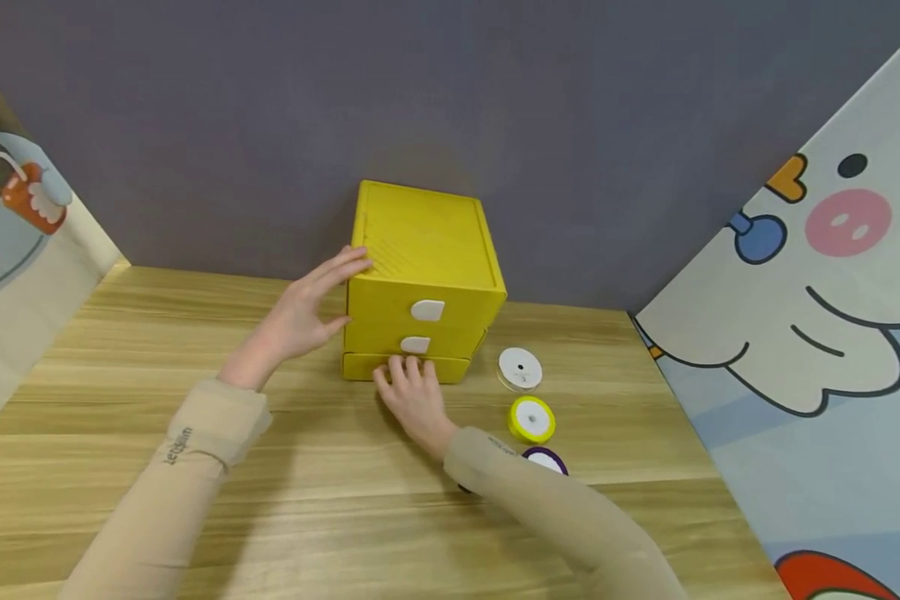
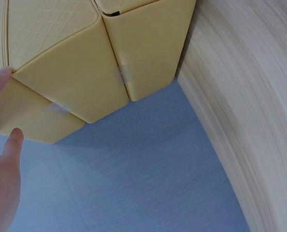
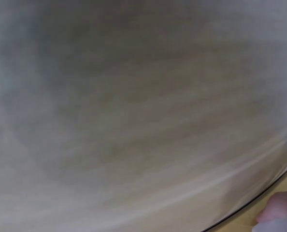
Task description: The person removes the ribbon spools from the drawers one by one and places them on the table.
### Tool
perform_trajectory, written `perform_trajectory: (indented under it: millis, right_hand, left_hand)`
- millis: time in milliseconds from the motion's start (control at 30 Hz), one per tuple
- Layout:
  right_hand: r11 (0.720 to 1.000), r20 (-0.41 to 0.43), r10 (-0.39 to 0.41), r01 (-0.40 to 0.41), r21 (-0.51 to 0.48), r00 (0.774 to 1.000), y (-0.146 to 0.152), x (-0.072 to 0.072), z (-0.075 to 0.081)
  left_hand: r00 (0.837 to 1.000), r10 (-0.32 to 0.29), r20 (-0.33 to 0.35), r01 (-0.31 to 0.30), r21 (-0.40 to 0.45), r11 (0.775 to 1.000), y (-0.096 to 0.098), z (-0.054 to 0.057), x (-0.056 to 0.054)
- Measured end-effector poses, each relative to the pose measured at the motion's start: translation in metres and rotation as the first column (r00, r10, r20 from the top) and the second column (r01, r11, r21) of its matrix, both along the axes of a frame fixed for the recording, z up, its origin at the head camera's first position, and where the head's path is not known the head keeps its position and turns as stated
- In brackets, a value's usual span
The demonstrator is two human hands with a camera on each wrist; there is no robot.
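A yellow cabinet (image 1: 420, 237) with stacked drawers and white tab handles stands against the dark wall. My left hand (image 1: 300, 312) rests on its left side, fairly straight fingers over the top edge and thumb by the front corner. The left wrist view shows those fingers touching the yellow side panels (image 2: 68, 77). Spread over the front of the bottom drawer (image 1: 360, 367), my right hand (image 1: 416, 404) covers that drawer's handle. In the right wrist view, part of the hand (image 3: 281, 205) touches a white tab (image 3: 274, 225); the rest is blurred or out of frame.
Right of the cabinet lie a white spool (image 1: 521, 367), a yellow-rimmed spool (image 1: 532, 418) and a purple-rimmed spool (image 1: 546, 458), the last partly behind my right sleeve. The wooden tabletop (image 1: 330, 517) meets the dark wall (image 1: 570, 150) behind; cartoon-printed panels flank both sides.
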State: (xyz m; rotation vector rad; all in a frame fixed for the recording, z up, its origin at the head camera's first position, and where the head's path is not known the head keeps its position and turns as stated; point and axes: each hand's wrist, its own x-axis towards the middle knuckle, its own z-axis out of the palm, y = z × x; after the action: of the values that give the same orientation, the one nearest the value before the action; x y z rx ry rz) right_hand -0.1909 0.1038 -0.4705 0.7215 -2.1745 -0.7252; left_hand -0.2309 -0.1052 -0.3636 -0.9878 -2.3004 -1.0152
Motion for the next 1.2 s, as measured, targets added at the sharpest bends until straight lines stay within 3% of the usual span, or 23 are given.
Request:
perform_trajectory:
  millis: [200,600,833,1200]
  right_hand:
    - [1.0,0.005,0.018,-0.018,0.024,1.0,0.005,0.005,0.002]
    - [0.991,0.011,0.131,-0.13,-0.029,0.991,0.007,0.038,0.007]
    - [0.989,0.058,0.149,-0.149,-0.006,0.987,0.011,0.057,0.008]
    - [0.983,0.089,0.181,-0.177,-0.051,0.98,0.013,0.078,0.011]
  left_hand:
    - [1.0,-0.003,-0.005,0.003,0.008,1.0,0.002,0.0,0.0]
    - [1.0,0.001,-0.018,-0.001,0.011,1.0,0.0,0.001,0.002]
    - [1.0,0.002,-0.01,-0.002,0.011,1.0,0.0,0.001,0.002]
    - [1.0,0.009,-0.013,-0.009,0.016,1.0,0.0,0.0,0.001]
